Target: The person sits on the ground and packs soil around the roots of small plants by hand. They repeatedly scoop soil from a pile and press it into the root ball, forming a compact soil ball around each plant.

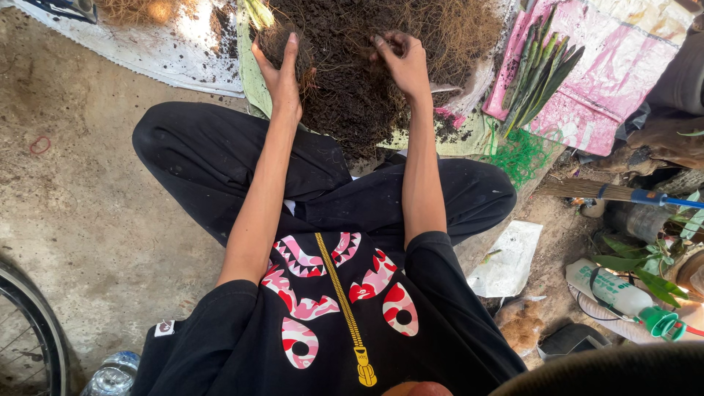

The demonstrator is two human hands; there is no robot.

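Observation:
I sit cross-legged on the ground facing a heap of dark soil mixed with brown fibres [359,81] spread on a light sheet [253,81]. My left hand [282,70] is closed around a clump of fibrous roots and soil [282,40] at the heap's left edge. My right hand [402,60] rests on the heap's top, its fingers curled into the fibres. A bundle of long green leaf cuttings [539,73] lies to the right on a pink sack [609,81].
Green netting [522,155] lies below the cuttings. A broom with a blue handle [623,194], a white spray bottle with a green nozzle [623,293] and leafy plants [645,268] are at right. A bicycle wheel [29,330] and a water bottle [114,374] sit at lower left.

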